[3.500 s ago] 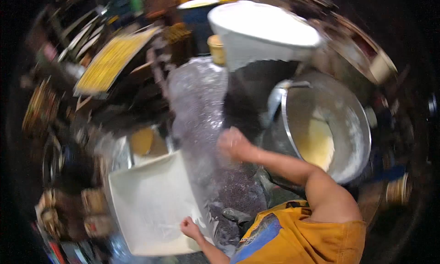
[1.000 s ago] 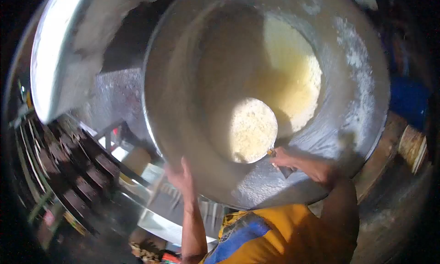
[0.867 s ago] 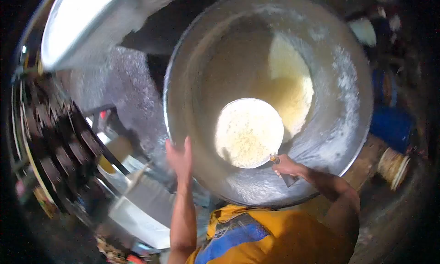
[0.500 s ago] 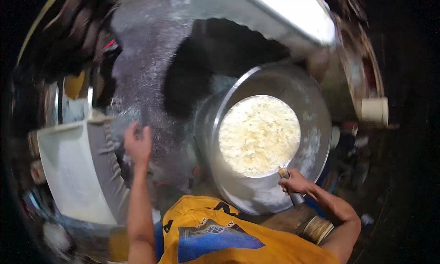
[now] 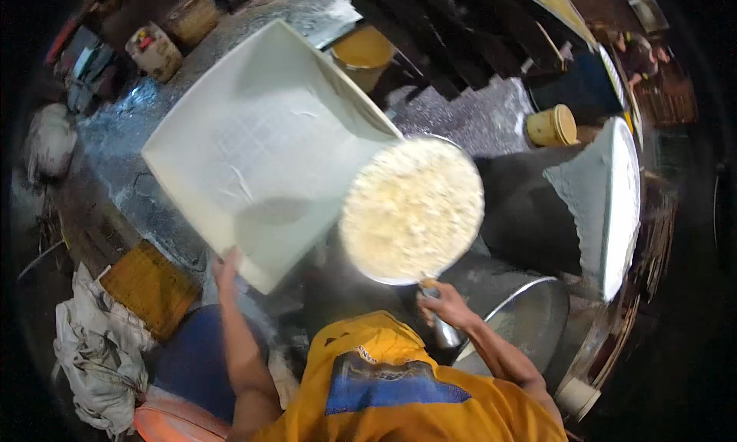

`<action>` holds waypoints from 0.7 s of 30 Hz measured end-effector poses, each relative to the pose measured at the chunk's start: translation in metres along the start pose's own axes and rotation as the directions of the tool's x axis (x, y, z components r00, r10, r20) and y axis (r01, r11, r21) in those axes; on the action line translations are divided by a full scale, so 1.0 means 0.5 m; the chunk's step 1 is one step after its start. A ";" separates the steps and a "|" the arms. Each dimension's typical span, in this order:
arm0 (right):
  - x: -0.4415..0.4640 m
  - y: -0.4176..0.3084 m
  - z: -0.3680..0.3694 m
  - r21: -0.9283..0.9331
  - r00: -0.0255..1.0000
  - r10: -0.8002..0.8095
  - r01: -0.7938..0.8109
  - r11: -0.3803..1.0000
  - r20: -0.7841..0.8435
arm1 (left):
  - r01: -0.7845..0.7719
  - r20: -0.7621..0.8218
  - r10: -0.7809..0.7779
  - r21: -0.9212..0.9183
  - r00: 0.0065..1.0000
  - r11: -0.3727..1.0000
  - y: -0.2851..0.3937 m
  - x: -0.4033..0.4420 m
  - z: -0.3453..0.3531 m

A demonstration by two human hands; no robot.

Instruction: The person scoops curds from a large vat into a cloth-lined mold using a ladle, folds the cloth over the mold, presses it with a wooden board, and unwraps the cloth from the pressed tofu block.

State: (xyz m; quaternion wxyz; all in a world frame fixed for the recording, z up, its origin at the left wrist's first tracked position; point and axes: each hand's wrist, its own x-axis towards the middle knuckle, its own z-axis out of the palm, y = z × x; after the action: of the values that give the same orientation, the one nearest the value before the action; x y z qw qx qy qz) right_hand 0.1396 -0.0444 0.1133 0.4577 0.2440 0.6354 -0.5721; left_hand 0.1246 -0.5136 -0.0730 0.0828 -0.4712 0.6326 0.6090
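Observation:
My right hand [image 5: 447, 308] is wrapped round the metal handle of a large round pan [image 5: 390, 280]. Pale yellow, crumbly lumps [image 5: 414, 208] fill the pan. Its far left edge overlaps the near right side of a square white tray [image 5: 261, 143] with raised walls and a smooth, wrinkled lining. At the tray's near left edge, my left hand [image 5: 225, 272] grips the rim, though its fingers are partly hidden. Below and right of the pan, a wide metal pot [image 5: 556, 311] shows part of its rim.
A white-topped sheet or vessel edge [image 5: 618, 212] stands at right, near a yellow bucket [image 5: 553, 126]. Another yellow bucket [image 5: 362, 51] is behind the tray. Crumpled sacks [image 5: 100, 350] lie at lower left. Another person [image 5: 641, 54] shows at far upper right.
My right hand has lifted the filled pan out of the metal pot and swung it left to the tray. My left hand, open before, has come to the tray's rim. The view has turned left.

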 end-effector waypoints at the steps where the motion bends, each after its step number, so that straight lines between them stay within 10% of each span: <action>1: 0.063 -0.026 0.035 0.041 0.998 -0.006 0.003 0.999 0.069 | 0.065 0.081 -0.052 -0.176 0.995 0.982 -0.075 0.023 0.000; 8: 0.378 -0.190 0.241 -0.138 0.938 -0.087 0.140 0.980 0.336 | 0.160 0.164 -0.076 -0.597 0.984 0.786 -0.143 0.031 0.025; 15: 0.538 -0.276 0.262 -0.330 0.965 -0.012 0.101 0.938 0.263 | 0.201 0.185 -0.110 -0.602 0.977 0.773 -0.125 0.021 0.025; 17: 0.560 -0.270 0.256 -0.041 0.996 -0.081 0.082 0.996 0.028 | 0.207 0.186 -0.115 -0.609 0.976 0.766 -0.121 0.023 0.024; 21: 0.486 -0.363 0.192 -0.413 0.638 -0.559 0.381 0.827 -0.530 | 0.269 0.159 -0.218 -0.529 0.963 0.805 -0.085 0.027 0.012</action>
State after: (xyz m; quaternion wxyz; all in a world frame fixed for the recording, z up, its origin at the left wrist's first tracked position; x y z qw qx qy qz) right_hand -0.0951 -0.2287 0.0025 0.0790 0.1828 0.8618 -0.4665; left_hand 0.1441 -0.5071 -0.1128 0.0510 -0.5243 0.3626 0.7688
